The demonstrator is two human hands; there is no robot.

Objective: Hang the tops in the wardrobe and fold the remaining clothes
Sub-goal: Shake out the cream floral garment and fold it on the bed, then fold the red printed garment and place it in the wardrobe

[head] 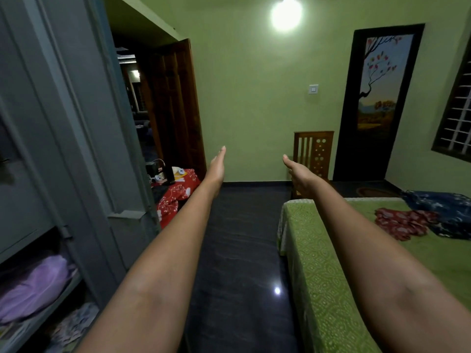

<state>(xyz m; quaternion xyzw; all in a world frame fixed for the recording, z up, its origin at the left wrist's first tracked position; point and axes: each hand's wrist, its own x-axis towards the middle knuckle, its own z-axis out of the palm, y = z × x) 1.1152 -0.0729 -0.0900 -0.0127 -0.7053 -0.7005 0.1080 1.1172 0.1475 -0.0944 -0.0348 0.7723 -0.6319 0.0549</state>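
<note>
Bare, both: our left hand (217,166) and right hand (298,171), fingers straight, holding nothing. Red garment (400,223) and blue garment (443,208) heaped on bed (321,263); soft, light, we judge; take by shoulders. Wardrobe (63,149) left.

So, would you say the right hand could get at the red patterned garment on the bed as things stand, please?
Probably yes. The right hand is open, holds nothing and is stretched forward over the floor; the red patterned garment lies uncovered on the green bedspread to its right, beside the blue garment, with nothing between.
</note>
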